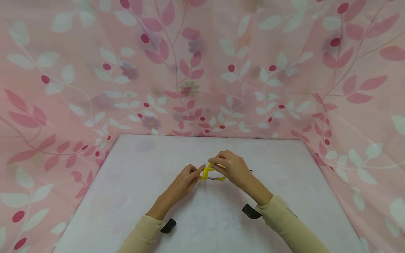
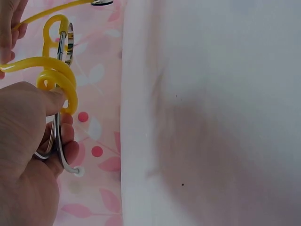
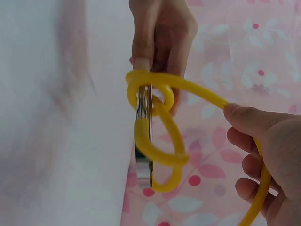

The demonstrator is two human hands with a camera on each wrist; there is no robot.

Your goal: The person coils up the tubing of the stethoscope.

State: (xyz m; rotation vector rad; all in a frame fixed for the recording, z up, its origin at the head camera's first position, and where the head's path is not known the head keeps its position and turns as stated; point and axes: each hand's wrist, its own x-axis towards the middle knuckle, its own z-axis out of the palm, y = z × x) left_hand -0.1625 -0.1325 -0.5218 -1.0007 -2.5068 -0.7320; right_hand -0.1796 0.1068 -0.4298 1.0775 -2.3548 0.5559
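A stethoscope with yellow tubing [image 1: 205, 173] is held up above the table between both hands. My left hand [image 1: 184, 181] grips its metal ear tubes [image 2: 58, 125], thumb against the coiled tubing; a pale eartip [image 2: 79, 171] sticks out below the fingers in the left wrist view. Loops of yellow tubing [image 3: 164, 79] wind around the metal tubes just beyond the left fingertips. My right hand [image 1: 232, 168] pinches the free length of tubing between thumb and fingers, and the tubing runs on down across its palm. At the top of the left wrist view, the chestpiece [image 2: 102, 2] is partly cut off.
The white-covered table [image 1: 202, 214] lies beneath the hands. Pink leaf-patterned cloth [image 1: 209, 80] hangs behind it and along both sides. A black wrist mount [image 1: 168, 226] shows beside the left sleeve, and another black mount [image 1: 251, 211] beside the right sleeve.
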